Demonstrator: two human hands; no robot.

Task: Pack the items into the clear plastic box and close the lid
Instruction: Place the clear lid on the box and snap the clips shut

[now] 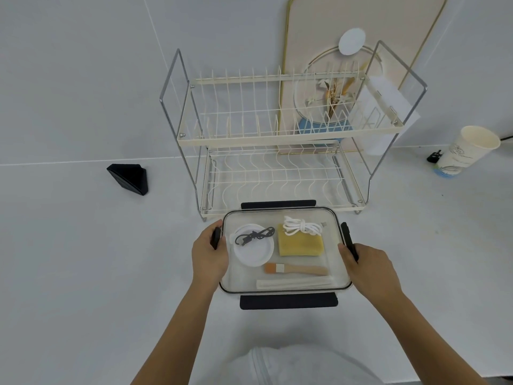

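Latches on box (286, 212), lid seated, side clips next.
Left hand (209, 255) and right hand (370, 266) each pinch a side clip (black); press both down evenly.

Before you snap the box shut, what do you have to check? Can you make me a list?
1. Everything inside the box: ok. Sponge, white rope, brush, black cord and white dish all lie in it.
2. Lid sitting on the box: seems ok.
3. Left hand on left clip: ok.
4. Right hand on right clip: ok.
5. Near clip and far clip snapped down: not ok, both stick out flat.
6. Nothing caught under the rim: cannot tell.
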